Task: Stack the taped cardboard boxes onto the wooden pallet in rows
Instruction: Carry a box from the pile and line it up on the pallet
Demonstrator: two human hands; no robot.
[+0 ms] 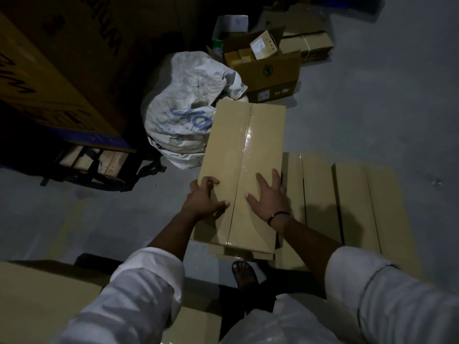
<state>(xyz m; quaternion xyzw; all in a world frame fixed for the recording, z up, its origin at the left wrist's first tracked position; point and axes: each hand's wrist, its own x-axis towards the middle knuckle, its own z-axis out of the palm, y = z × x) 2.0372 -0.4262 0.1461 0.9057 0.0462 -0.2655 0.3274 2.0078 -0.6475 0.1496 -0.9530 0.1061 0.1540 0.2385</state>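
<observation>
A long taped cardboard box (244,155) lies on top of a stack of like boxes in the middle of the head view, its clear tape running down the seam. My left hand (205,198) grips its near left edge, fingers curled over the top. My right hand (269,196) lies flat on the lid with fingers spread, right of the seam. To the right, a lower row of taped boxes (352,202) sits side by side. The pallet under them is hidden.
A crumpled white sack (188,105) lies just beyond the box. Behind it stands an open carton (269,70) with small boxes. Large printed cartons (47,78) rest on a wooden pallet (99,160) at left. More cardboard (37,301) is near my left sleeve. My foot (244,273) is below the stack.
</observation>
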